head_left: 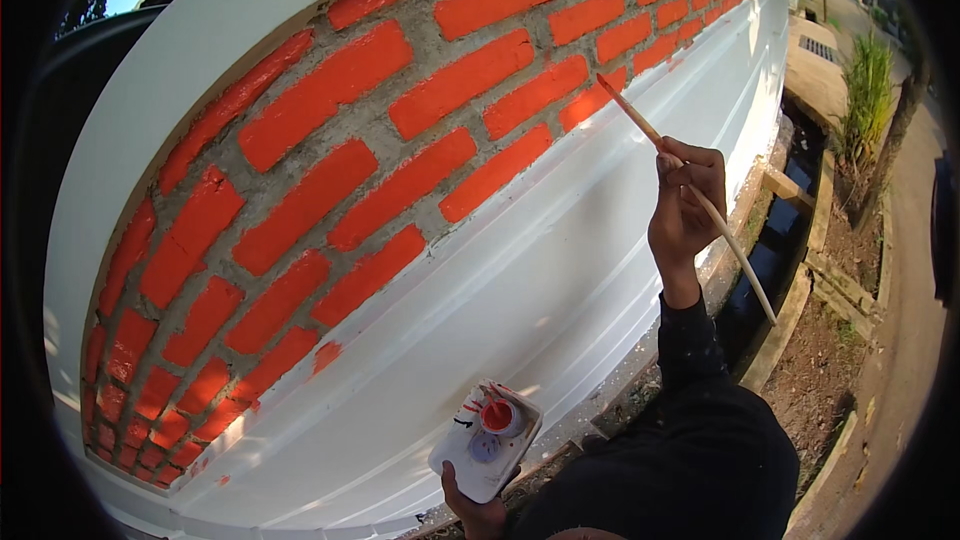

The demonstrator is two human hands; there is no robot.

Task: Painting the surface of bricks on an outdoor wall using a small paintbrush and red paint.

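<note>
My right hand (686,199) grips a long thin paintbrush (720,225) with a pale handle. Its red-stained tip points at the lower rows of orange-red painted bricks (536,161) in grey mortar; whether it touches them I cannot tell. Down at the bottom, my left hand (476,506) holds the near end of a white plastic tray (450,457), with the thumb over its edge. On the tray stand a small cup of red paint (497,415) and a round, pale lid or dish (484,447). Red and black smears mark the tray's far end.
Below the bricks runs a white wall section (525,270) with ledges and a few red smears. A drainage ditch (780,217) with dark water and concrete crosspieces lies along the wall's foot. Beyond are soil, a grassy plant (866,97), a tree trunk and a road (911,240).
</note>
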